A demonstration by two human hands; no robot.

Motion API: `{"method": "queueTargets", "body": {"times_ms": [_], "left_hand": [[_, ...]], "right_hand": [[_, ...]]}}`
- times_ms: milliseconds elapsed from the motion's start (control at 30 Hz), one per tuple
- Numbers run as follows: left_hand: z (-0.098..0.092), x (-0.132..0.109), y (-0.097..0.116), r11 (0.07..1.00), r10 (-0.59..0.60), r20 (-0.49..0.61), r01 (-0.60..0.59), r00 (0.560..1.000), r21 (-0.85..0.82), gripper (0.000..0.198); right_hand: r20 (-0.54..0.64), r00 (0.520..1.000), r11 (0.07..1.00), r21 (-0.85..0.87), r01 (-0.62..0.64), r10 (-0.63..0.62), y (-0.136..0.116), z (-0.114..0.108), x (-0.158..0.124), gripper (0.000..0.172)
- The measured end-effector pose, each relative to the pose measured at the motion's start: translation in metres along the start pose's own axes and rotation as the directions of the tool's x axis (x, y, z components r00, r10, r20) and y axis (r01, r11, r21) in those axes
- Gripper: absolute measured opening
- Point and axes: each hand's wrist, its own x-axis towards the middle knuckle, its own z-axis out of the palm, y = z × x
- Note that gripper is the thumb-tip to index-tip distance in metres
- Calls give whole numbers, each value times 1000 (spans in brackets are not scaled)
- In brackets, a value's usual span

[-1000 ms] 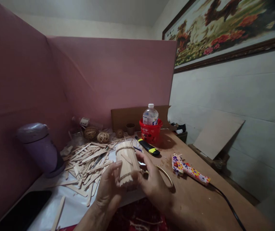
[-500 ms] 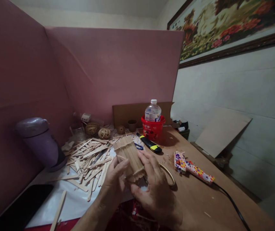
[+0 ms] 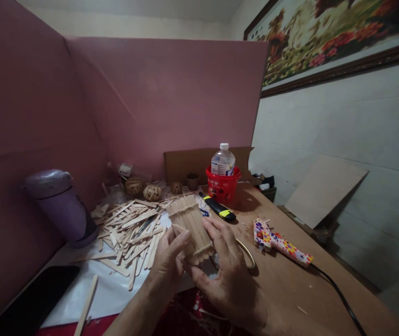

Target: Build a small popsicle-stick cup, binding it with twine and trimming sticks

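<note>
Between my hands is a small panel of wooden craft sticks (image 3: 193, 224) set side by side, with twine running across it near both ends. It is tilted, its far end higher and leaning left. My left hand (image 3: 169, 256) is closed on its lower left edge, thumb on top. My right hand (image 3: 225, 266) grips the right side and near edge, fingers bent over it. A gold-coloured ring handle (image 3: 246, 255) shows behind my right hand; what it belongs to is hidden. Left of the panel, loose craft sticks (image 3: 133, 233) lie heaped on a white sheet (image 3: 105, 291).
A yellow-black utility knife (image 3: 220, 209) lies before a red bucket (image 3: 223, 186) holding a plastic bottle (image 3: 223, 162). On the right is a flowered glue gun (image 3: 279, 245) with a black cord. Twine balls (image 3: 134, 186), a purple tumbler (image 3: 61, 210) and a dark phone-like slab (image 3: 35, 298) are leftward.
The panel has shifted very slightly to the right and tipped a little in my hands. Both hands keep their hold on it. The whole view has moved slightly.
</note>
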Motion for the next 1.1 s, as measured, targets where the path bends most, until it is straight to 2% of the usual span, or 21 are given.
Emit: {"method": "queueTargets", "body": {"times_ms": [200, 400, 767, 967, 1100], "left_hand": [[4, -3, 1, 1000, 24, -7, -24, 1000, -9, 22], [6, -7, 5, 998, 28, 35, -27, 999, -51, 20], [1, -1, 2, 996, 87, 56, -85, 995, -42, 39], [-2, -1, 2, 997, 39, 46, -37, 998, -61, 51], [-2, 0, 2, 998, 31, 45, -29, 998, -56, 46]], "right_hand": [[-4, 1000, 1000, 4, -17, 17, 3, 3, -3, 71], [7, 999, 999, 6, -36, 36, 5, 5, -4, 71], [-32, 999, 1000, 0, 7, -7, 0, 4, -5, 66], [-46, 999, 1000, 8, 2, -1, 0, 6, -7, 65], [-45, 999, 1000, 16, -11, 12, 1, 8, -9, 66]]}}
